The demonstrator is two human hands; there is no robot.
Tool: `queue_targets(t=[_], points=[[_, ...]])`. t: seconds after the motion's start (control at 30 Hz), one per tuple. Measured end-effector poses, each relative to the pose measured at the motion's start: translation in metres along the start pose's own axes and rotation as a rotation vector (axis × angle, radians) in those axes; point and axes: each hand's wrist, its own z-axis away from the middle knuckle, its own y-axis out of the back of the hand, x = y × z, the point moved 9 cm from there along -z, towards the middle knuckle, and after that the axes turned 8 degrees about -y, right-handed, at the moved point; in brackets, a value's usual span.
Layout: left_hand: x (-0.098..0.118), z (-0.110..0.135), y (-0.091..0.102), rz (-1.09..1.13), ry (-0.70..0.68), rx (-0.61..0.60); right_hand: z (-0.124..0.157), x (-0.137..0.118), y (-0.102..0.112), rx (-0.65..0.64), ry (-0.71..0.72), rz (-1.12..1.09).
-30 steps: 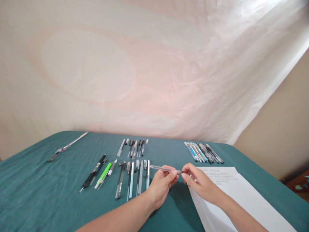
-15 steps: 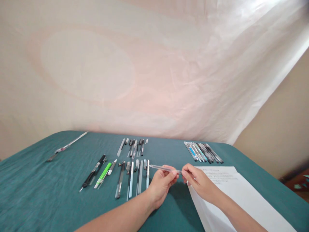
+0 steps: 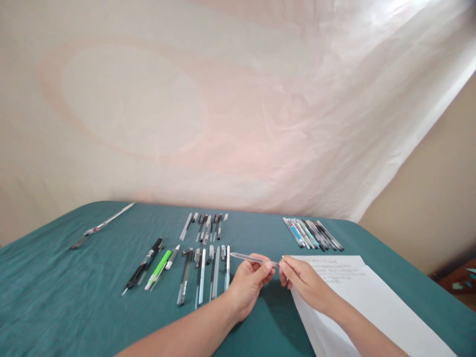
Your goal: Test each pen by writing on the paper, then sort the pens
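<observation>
One clear pen barrel (image 3: 243, 257) slanted across the frame's lower centre; my left hand (image 3: 249, 287) pinched its body, my right hand (image 3: 305, 281) its right end, fingers closed.

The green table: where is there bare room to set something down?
Bare: between the far middle pens and the right row; also near left, between the big black pen and the picture's left edge. Crowded: left of the left hand, where the near pens lie.

I count two hands (image 3: 248, 288), one held barrel (image 3: 245, 258), one green pen (image 3: 158, 270), and other pens (image 3: 297, 237) too bunched to number.
</observation>
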Motion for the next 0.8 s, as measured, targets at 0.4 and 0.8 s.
queue_targets(t=[0.4,0.8], points=[[0.000,-0.001,-0.001,-0.003,-0.007,-0.015,0.001,-0.003,-0.001,-0.015,0.010,-0.016],[-0.001,0.000,-0.001,-0.010,-0.011,-0.028,-0.002,0.003,0.000,-0.020,-0.019,-0.091]])
